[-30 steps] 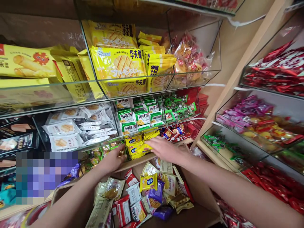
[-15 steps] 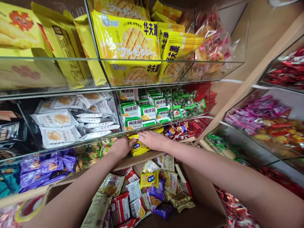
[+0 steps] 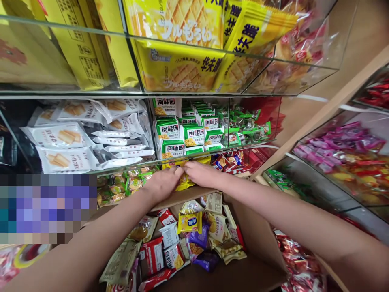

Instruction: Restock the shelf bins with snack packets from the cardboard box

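My left hand (image 3: 166, 182) and my right hand (image 3: 201, 173) are close together in a low shelf bin. Between them is a yellow snack packet (image 3: 184, 183), mostly covered by my curled fingers, which press on it from both sides. More yellow packets lie around and behind the hands. Below my forearms stands an open cardboard box (image 3: 258, 231). Mixed snack packets lie in it, among them a small yellow packet (image 3: 190, 222), a purple packet (image 3: 199, 238) and a red-and-white packet (image 3: 152, 255).
A clear shelf edge (image 3: 136, 165) runs just above my hands. Over it are green-and-white packets (image 3: 194, 135) and white wafer packets (image 3: 65, 136). Large yellow waffle bags (image 3: 182, 69) fill the upper bin. Side shelves with pink sweets (image 3: 343, 142) stand to the right.
The view has moved closer, and the upper shelf sits higher in it. My hands have shifted slightly up and right in view and now cover more of the yellow packet between them.
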`<act>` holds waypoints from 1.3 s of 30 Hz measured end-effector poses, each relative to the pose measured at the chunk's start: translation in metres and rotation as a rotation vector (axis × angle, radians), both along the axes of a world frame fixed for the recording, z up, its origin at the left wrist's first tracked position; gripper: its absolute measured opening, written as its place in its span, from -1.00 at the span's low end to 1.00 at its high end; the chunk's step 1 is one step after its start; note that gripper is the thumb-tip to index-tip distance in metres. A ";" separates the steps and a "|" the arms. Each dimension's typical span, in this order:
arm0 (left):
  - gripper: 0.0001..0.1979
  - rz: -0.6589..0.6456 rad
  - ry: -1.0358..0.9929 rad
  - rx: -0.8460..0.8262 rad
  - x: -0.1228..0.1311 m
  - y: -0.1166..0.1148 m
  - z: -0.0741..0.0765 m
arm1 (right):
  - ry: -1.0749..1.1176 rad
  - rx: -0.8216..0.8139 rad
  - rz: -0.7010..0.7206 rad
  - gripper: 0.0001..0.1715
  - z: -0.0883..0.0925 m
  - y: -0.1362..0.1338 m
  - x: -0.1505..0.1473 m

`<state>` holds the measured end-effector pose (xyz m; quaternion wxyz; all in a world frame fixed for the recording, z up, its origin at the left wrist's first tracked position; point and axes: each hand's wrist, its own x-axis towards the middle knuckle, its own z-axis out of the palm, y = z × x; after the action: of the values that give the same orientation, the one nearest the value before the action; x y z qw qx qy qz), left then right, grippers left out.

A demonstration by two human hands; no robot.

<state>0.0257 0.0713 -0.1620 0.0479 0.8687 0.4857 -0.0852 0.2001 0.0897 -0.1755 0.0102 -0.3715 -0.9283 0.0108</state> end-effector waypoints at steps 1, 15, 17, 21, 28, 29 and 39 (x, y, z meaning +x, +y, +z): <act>-0.53 0.003 0.019 0.015 0.002 0.000 -0.001 | 0.007 0.004 -0.003 -0.73 0.003 -0.002 0.005; -0.33 -0.011 0.046 0.061 -0.003 0.008 -0.011 | 0.021 0.036 0.156 -0.74 -0.016 0.020 0.037; -0.32 -0.015 0.046 0.064 -0.006 0.009 -0.011 | -0.062 0.114 0.133 -0.76 -0.011 0.015 0.045; -0.35 -0.016 0.063 0.071 -0.003 0.011 -0.011 | -0.246 0.189 0.020 -0.75 -0.005 0.009 0.056; -0.39 -0.022 0.090 0.064 0.012 0.014 -0.008 | -0.317 0.201 0.055 -0.68 -0.006 0.017 0.050; -0.38 -0.017 0.094 0.058 0.011 0.012 -0.006 | -0.314 0.207 0.042 -0.68 -0.006 0.016 0.050; -0.39 0.083 0.126 0.060 0.003 0.004 0.004 | -0.292 0.184 -0.173 -0.76 0.000 0.011 0.036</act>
<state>0.0288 0.0756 -0.1584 -0.0056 0.8417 0.5257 -0.1232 0.2363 0.1003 -0.1755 -0.0897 -0.4452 -0.8815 -0.1291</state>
